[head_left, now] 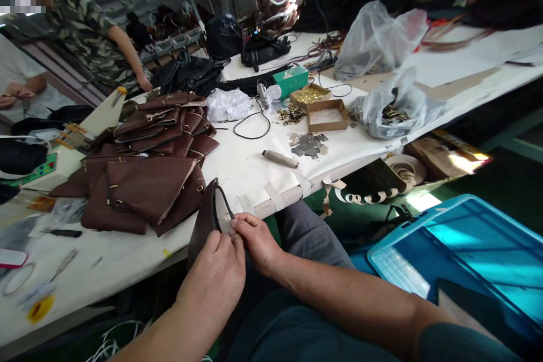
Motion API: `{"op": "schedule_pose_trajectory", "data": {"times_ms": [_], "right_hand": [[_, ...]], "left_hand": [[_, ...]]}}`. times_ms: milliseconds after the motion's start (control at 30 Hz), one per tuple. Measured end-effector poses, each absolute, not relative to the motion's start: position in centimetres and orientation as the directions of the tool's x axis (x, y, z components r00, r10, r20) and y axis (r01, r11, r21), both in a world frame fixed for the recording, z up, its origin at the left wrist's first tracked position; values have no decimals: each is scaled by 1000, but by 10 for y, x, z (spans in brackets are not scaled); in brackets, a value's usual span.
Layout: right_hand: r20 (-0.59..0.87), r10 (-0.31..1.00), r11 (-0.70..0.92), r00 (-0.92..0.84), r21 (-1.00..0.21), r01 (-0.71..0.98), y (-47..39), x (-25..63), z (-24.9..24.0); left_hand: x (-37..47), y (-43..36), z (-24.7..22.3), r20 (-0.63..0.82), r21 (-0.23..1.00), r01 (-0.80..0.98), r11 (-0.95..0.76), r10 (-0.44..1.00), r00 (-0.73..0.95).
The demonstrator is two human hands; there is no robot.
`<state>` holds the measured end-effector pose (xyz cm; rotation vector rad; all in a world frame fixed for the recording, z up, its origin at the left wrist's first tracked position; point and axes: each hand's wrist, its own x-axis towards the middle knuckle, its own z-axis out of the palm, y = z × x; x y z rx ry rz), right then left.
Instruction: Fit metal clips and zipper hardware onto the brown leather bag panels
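Note:
A dark brown leather piece (202, 227) with a black corded edge and a pale inner face is held upright at the table's front edge. My left hand (220, 266) is closed on its lower part, fingers bent and pressed together. My right hand (257, 242) pinches the black corded edge just beside the left fingertips. Whatever small thing may lie between the fingertips is hidden. To the left, a stack of brown leather bag pieces (144, 186) with brass-coloured fittings lies on the white table (237, 167). A tape-wrapped tool handle (280, 159) lies beyond my right hand.
Flat grey metal plates (309, 145), a small open cardboard box (327, 115) and a plastic bag of metal parts (394, 110) lie further right. A blue plastic crate (462, 260) stands at my right. A person in a camouflage shirt (85, 34) stands across the table.

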<state>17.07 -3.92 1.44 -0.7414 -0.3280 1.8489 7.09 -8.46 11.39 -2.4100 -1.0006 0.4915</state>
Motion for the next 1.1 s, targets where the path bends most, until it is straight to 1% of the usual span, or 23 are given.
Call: {"op": "schedule_pose_trajectory", "data": {"times_ms": [100, 167, 233, 333, 467, 600, 733, 800, 867, 900, 967, 1000, 1033, 1067, 1100], "right_hand": [[-361, 918, -357, -165, -571, -739, -33, 187, -5], [-405, 906, -356, -124, -569, -741, -31, 196, -18], [-457, 883, -375, -109, -547, -748, -29, 202, -30], [-500, 863, -378, -69, -548, -746, -27, 204, -44], [-522, 853, -365, 3, -601, -711, -22, 204, -52], [-517, 856, -378, 32, -665, -644, -17, 208, -52], [-509, 860, -430, 15, -741, -516, -15, 217, -49], [-496, 868, -466, -34, -788, -402, -14, 230, -46], [-437, 898, -437, -54, -871, -223, -9, 251, -39], [-381, 924, -382, -34, -916, -122, -4, 265, -34], [-221, 973, -228, 73, -969, 99, 15, 298, -18], [-130, 981, -159, 141, -963, 219, 29, 316, -10], [-45, 978, -116, 203, -929, 352, 46, 333, -2], [34, 969, -94, 246, -865, 492, 65, 349, 6], [89, 965, -90, 246, -770, 632, 85, 363, 11]], "left_hand": [[83, -63, 103, -170, -518, 441, -733, 593, 787], [83, -47, 95, -160, -431, 409, -805, 514, 843], [77, -32, 85, -136, -309, 425, -851, 482, 866], [63, -18, 68, -69, -167, 514, -841, 530, 845], [48, -15, 41, 43, -86, 606, -791, 604, 796], [36, -19, 15, 184, 35, 629, -776, 624, 760], [27, -19, -8, 304, 134, 620, -773, 627, 717], [24, -18, -18, 347, 174, 616, -768, 633, 692], [23, -16, -25, 380, 210, 615, -760, 643, 665], [23, -14, -28, 396, 225, 612, -758, 645, 653], [24, -11, -31, 425, 251, 599, -760, 643, 637], [24, -10, -32, 438, 263, 591, -762, 641, 630], [24, -8, -33, 454, 276, 583, -764, 638, 622], [23, -7, -34, 469, 288, 575, -766, 637, 612], [23, -7, -35, 480, 299, 569, -766, 637, 604]]}}
